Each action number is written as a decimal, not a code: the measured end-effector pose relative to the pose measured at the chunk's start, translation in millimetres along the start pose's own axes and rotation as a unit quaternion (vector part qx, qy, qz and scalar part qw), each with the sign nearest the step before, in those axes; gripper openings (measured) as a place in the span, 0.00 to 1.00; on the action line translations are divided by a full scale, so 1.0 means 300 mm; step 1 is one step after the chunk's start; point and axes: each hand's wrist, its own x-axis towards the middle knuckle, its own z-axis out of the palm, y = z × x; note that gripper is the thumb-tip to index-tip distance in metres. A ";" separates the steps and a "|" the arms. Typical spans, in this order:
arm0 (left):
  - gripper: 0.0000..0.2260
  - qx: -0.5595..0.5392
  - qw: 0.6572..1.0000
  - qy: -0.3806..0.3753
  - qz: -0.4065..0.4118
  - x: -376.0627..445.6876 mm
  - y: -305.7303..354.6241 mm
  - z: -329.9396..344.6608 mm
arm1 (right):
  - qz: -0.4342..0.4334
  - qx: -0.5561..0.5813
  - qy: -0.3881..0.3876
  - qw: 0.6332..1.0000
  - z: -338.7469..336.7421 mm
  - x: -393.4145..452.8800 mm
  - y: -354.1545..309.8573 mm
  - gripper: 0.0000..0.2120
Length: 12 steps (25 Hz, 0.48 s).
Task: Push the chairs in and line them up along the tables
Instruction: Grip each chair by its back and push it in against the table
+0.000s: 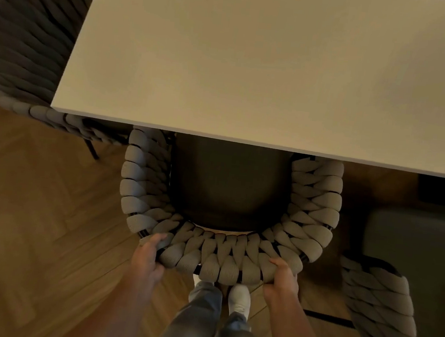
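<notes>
- Now gripping the curved back of the grey rope-woven tub chair (223,250), one hand at each rear corner
- Left hand (149,256) curled over the thick woven cords at the back's left bend, fingers wrapped on top
- Right hand (282,277) clasping the right bend the same way, thumb over the weave
- Chair seat with dark cushion partly tucked under the near edge of the pale rectangular bench (254,62), back and arms standing clear of it
- Likely soft and slightly yielding in the rope, stiff in the dark metal frame beneath; best held through the cords onto the frame rail
- Probably moderate in weight, sliding readily on the herringbone wooden floor (33,203); even push from both corners advisable to keep it square
- Second woven chair (23,37) at the bench's left end, third woven chair (383,303) at right, apart from the bench
</notes>
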 end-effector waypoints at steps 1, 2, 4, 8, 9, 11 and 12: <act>0.20 -0.002 1.000 -0.005 -0.002 0.005 0.003 0.000 | -0.004 0.002 0.004 1.000 0.003 0.007 0.004 0.31; 0.20 0.001 1.000 -0.007 -0.008 0.005 0.004 -0.001 | -0.003 0.004 0.011 1.000 0.009 0.004 0.001 0.30; 0.19 0.007 1.000 -0.007 -0.010 0.006 0.001 -0.011 | -0.002 0.004 0.018 1.000 0.009 0.006 0.005 0.30; 0.21 0.030 0.999 0.014 -0.003 0.045 0.029 -0.036 | 0.017 0.005 0.009 1.000 0.015 -0.009 0.040 0.27; 0.21 0.039 0.999 0.011 -0.006 0.057 0.034 -0.040 | 0.018 0.003 0.011 1.000 0.013 0.000 0.048 0.26; 0.19 0.066 0.998 0.008 -0.015 0.055 0.035 -0.038 | 0.020 -0.009 0.022 1.000 0.010 0.010 0.051 0.26; 0.19 0.073 0.997 0.013 -0.016 0.055 0.030 -0.041 | 0.021 -0.023 0.033 0.999 0.005 0.014 0.046 0.27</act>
